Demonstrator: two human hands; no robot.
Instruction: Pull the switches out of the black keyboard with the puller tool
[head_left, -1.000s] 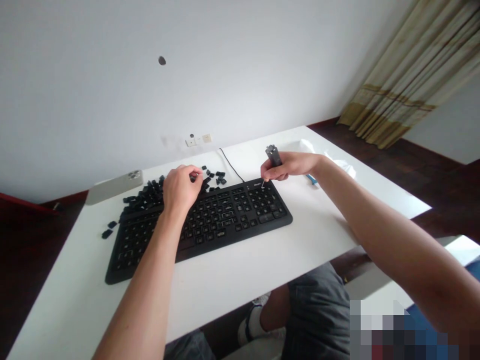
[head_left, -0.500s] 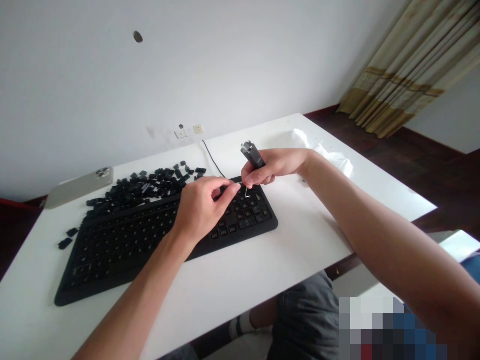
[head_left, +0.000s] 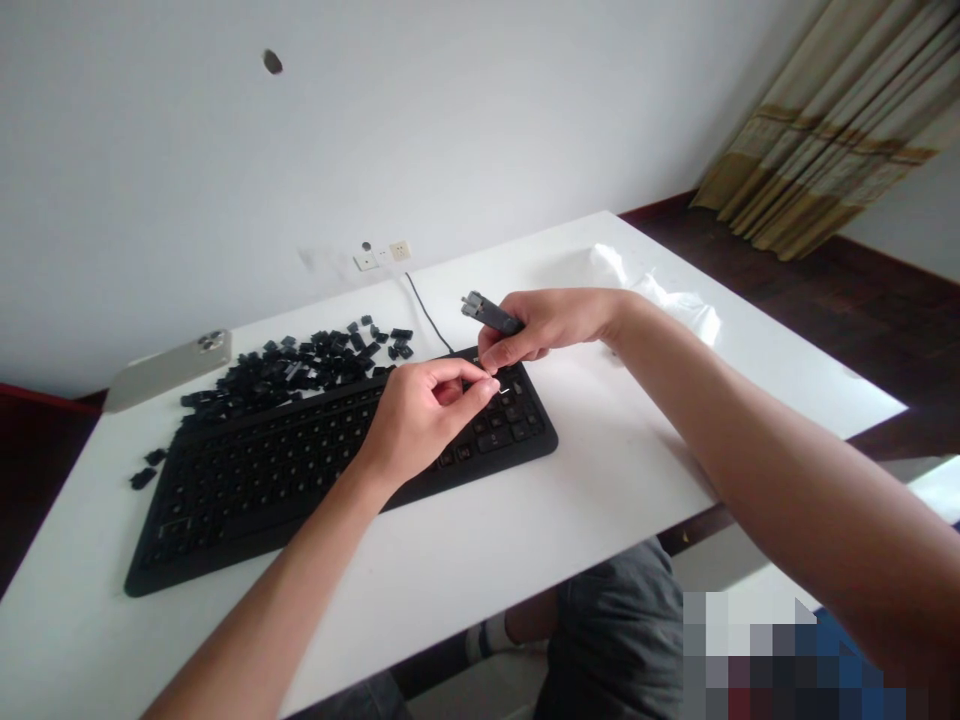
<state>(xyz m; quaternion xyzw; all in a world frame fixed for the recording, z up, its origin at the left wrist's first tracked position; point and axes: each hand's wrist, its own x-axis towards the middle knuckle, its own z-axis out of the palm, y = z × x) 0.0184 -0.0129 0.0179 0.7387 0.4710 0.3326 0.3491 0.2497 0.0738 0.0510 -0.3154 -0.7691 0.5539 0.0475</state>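
Observation:
A black keyboard [head_left: 247, 522] lies across the white table, with most of its keys stripped of their caps and some caps still on at the right end. My right hand [head_left: 525, 325] is closed round the dark handle of a keycap puller [head_left: 491, 315], whose metal-pronged end points up and left. Its thin bent wire [head_left: 504, 391] shows just over the number pad. Thumb and forefinger of my left hand [head_left: 427, 405] are pinched together beside that wire; whatever they hold is hidden. Behind the keyboard is a heap of loose black keycaps [head_left: 289, 372].
A phone [head_left: 169, 370] lies face down at the table's back left. Crumpled white plastic [head_left: 679, 305] sits at the back right. A black cable [head_left: 427, 312] runs from the keyboard towards the wall sockets [head_left: 382, 255]. Two stray keycaps [head_left: 144, 477] lie left of the keyboard.
The puller has tipped from nearly upright to leaning left, its pronged end swinging over. My left hand has shifted slightly right, its fingertips now against the wire. The whole view has moved a little.

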